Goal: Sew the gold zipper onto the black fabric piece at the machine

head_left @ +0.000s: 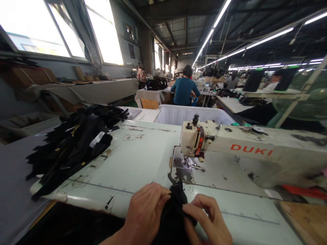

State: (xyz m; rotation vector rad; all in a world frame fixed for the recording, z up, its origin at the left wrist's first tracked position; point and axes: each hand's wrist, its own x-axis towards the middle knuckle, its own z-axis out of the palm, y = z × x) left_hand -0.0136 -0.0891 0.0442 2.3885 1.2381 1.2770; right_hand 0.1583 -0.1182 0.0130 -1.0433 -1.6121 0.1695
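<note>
Left hand [145, 212] and right hand [208, 217] both pinch the bunched black fabric [176, 200] between them — its tip points ahead toward the presser foot [189, 165], just short of it.

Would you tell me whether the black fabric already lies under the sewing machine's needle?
No, the left hand and right hand pinch the black fabric near the table's front edge, short of the needle.

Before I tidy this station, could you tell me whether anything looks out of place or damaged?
The pile of black fabric pieces sprawls on the left, some strips overhanging the edge. The table top is scuffed and stained beside the sewing machine. The left hand and right hand pinch a black cloth; nothing looks spilled.
</note>
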